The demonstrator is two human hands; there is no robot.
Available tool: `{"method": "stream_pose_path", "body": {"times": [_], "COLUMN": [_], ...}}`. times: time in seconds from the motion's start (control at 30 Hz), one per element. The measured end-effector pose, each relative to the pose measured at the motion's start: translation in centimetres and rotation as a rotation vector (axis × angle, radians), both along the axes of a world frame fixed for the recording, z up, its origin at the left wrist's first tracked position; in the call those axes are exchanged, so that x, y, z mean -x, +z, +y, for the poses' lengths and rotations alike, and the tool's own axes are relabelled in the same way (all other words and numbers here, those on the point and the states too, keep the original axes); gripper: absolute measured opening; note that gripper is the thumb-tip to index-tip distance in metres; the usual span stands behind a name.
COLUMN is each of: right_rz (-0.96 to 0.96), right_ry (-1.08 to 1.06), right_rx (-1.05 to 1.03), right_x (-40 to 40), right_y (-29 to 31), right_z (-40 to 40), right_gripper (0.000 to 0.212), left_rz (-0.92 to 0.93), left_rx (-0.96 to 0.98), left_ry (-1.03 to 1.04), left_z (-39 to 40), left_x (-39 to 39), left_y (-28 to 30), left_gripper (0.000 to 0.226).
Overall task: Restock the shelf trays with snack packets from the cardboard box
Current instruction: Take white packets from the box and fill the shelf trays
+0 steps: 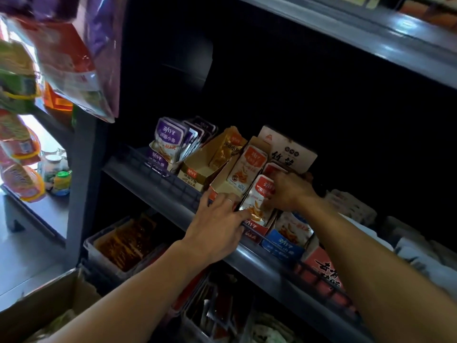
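On the dark shelf several cardboard display trays hold small snack packets. My right hand (288, 191) grips a stack of red-and-white snack packets (257, 199) standing in a red-fronted tray (252, 230). My left hand (218, 226) rests on that tray's front and left edge, its fingers curled over the rim beside the packets. Left of it is a tray with an orange-and-white packet (249, 167), then a tray of golden packets (225, 147). The cardboard box (49, 300) sits open at the bottom left, below my left forearm.
Purple packets (168, 142) stand at the shelf's left end. A blue-fronted tray (284, 246) and a red carton (324, 271) sit to the right. A bin of dark red packets (123, 243) is on the lower shelf. Hanging snack bags (74, 58) crowd the upper left.
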State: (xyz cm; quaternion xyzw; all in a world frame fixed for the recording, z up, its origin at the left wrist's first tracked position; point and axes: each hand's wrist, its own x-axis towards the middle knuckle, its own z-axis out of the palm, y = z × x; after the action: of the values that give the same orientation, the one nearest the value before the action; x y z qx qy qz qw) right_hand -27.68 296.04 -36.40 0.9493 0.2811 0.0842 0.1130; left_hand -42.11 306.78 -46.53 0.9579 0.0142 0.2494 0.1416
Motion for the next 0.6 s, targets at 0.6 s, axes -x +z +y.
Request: {"method": "stream_pose_path", "body": {"times": [0.6], "right_rz": [-0.170], "right_ry": [-0.084], "right_rx": [-0.052], "right_x": [-0.04], "right_y": [0.14], "right_z": [0.34], "right_gripper": [0.055], "left_rz": [0.032], "left_rx": [0.004], "left_ry": [-0.039], "left_z": [0.48], "left_x": [0.11], "left_y": [0.25], "left_gripper": [0.043]}}
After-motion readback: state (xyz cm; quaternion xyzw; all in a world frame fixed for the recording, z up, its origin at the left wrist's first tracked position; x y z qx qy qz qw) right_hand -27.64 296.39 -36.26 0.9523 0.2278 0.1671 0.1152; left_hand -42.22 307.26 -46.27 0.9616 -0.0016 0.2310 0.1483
